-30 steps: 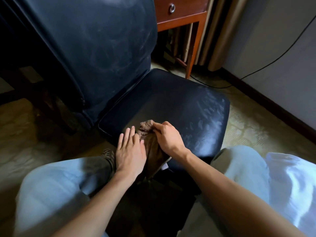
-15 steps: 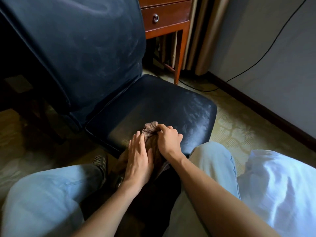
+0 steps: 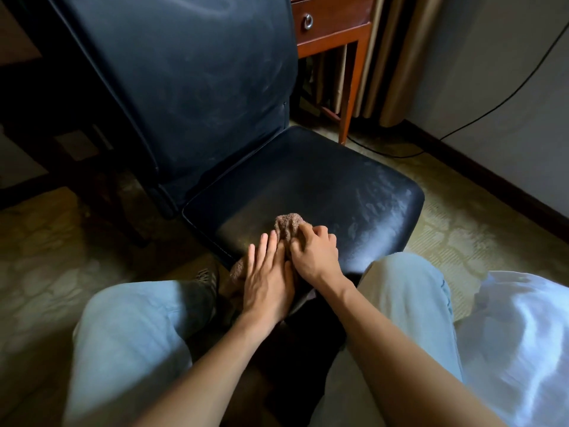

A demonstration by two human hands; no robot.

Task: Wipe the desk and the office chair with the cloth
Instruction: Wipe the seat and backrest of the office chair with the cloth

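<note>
A dark blue office chair (image 3: 308, 180) with a dusty seat and a tall backrest stands in front of me. A brown cloth (image 3: 288, 224) lies bunched at the seat's front edge and hangs over it. My right hand (image 3: 314, 252) grips the cloth's top with curled fingers. My left hand (image 3: 268, 278) lies flat beside it, fingers straight, pressing the cloth against the seat's front edge. Most of the cloth is hidden under both hands.
A reddish wooden desk (image 3: 335, 29) with a ring-pull drawer stands behind the chair at the right. A black cable (image 3: 462, 124) runs along the wall and floor. My knees in light jeans (image 3: 132, 334) flank the seat. A curtain (image 3: 400, 57) hangs by the desk.
The view has shifted, so the chair sits more central. Both hands with the cloth have stayed at the seat's front edge, with the left hand drawn closer to the right.
</note>
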